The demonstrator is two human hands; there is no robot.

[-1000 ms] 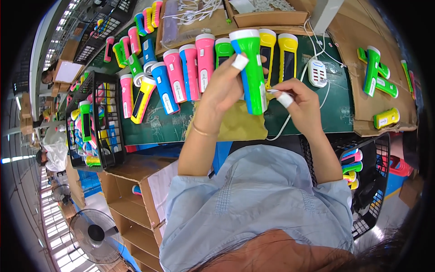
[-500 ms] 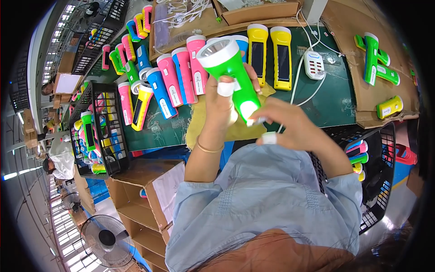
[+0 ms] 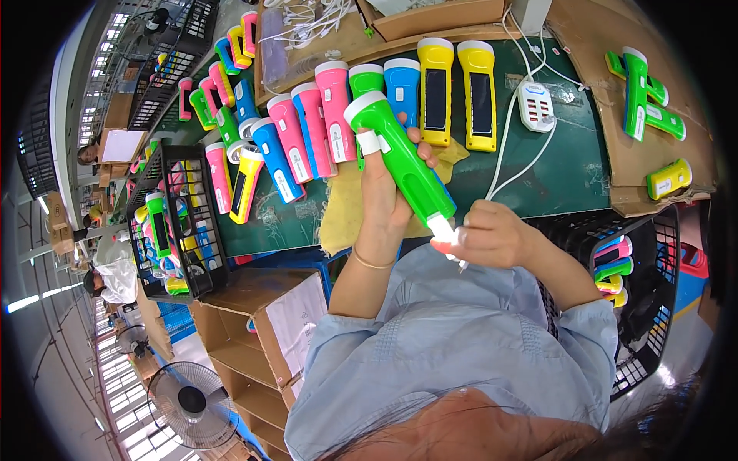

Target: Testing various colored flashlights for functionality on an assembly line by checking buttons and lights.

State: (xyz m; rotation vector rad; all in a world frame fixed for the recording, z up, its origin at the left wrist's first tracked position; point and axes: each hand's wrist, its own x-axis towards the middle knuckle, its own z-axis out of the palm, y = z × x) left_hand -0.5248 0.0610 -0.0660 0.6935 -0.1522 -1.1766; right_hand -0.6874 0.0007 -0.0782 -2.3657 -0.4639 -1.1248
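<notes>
A green flashlight (image 3: 403,165) with a white head rim slants across the bench's front edge. My left hand (image 3: 384,188) is closed round its body, and white tape wraps the thumb. At the flashlight's lower end, a white piece (image 3: 440,227) sticks out. My right hand (image 3: 488,237) is pinched beside that piece; a white cable (image 3: 496,188) runs to it from above, and a small thin tip shows below the fingers. What exactly the fingertips grip is partly hidden by glare. Under the left hand lies a yellow cloth (image 3: 346,211).
Pink, blue and yellow flashlights (image 3: 330,107) stand in rows behind my hands. A white multi-port charger (image 3: 536,106) lies on the green bench (image 3: 573,173). Black baskets (image 3: 196,223) with flashlights flank the bench. Cardboard (image 3: 584,46) at right bears several more flashlights. A cardboard shelf (image 3: 254,296) stands at lower left.
The flashlight has turned, so its lens no longer faces up and its lit side panel is out of sight. My right hand's fingers have closed at its lower end.
</notes>
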